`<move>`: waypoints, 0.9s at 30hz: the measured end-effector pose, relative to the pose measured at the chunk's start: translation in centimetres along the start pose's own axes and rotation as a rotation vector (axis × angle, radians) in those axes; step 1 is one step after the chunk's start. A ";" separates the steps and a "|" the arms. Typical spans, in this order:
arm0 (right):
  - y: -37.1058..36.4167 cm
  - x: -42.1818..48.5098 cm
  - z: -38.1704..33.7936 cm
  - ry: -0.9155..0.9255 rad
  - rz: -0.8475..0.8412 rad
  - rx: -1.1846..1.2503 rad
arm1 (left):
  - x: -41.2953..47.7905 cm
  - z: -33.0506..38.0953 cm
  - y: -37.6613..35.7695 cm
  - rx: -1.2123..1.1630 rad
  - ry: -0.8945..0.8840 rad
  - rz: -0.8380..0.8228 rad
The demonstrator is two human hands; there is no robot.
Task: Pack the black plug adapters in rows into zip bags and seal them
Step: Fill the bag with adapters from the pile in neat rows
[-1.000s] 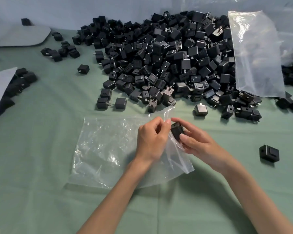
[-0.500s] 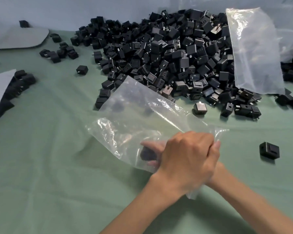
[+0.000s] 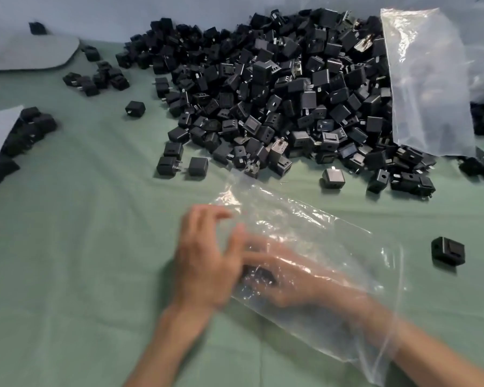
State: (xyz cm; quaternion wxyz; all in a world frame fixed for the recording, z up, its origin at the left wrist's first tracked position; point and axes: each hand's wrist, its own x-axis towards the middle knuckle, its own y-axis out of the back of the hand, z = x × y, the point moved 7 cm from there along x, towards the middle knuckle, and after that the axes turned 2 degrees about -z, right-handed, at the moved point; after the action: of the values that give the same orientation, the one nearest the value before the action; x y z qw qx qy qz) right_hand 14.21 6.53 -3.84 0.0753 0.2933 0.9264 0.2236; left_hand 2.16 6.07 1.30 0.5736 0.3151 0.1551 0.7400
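A clear zip bag (image 3: 327,247) lies slanted on the green cloth, its mouth toward the near right. My right hand (image 3: 288,277) is inside the bag up to the forearm, seen through the plastic and blurred. Its fingers hold one black plug adapter (image 3: 259,275) near the bag's closed left end. My left hand (image 3: 204,261) is outside the bag at that same end, fingers spread and loose, touching the plastic. A large heap of black plug adapters (image 3: 277,93) fills the far middle of the table.
A second clear bag (image 3: 430,79) lies over the heap's right side. One loose adapter (image 3: 447,250) sits to the right of my bag. Small clusters of adapters (image 3: 95,76) lie at the far left, beside grey sheets (image 3: 25,51).
The bag swung round so its mouth faces the near right. My right hand went deeper inside with the adapter. My left hand left the bag's mouth and moved to its closed end.
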 end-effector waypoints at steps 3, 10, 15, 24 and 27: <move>1.3 1.1 -0.7 -0.021 0.139 -0.115 | 1.0 -6.3 2.0 0.222 0.333 -0.067; 1.6 2.5 -1.3 -0.053 0.141 -0.412 | 1.3 -8.1 1.5 0.097 0.397 -0.271; 1.1 3.8 -0.1 -0.215 0.298 -0.296 | 0.2 -8.7 1.3 -0.152 0.410 -0.331; -0.7 5.6 0.1 -0.024 0.270 -0.173 | -1.2 -9.1 0.8 -0.609 0.509 -0.346; -1.0 5.8 -1.0 -0.029 0.250 -0.078 | -1.2 -8.8 0.6 -0.695 0.527 -0.342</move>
State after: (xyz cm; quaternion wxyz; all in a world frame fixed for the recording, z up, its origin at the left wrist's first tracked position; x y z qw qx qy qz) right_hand 8.70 8.80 -3.42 0.0715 0.4067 0.8720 0.2628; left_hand -3.80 5.97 -5.36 0.7001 -0.1243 0.0881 0.6976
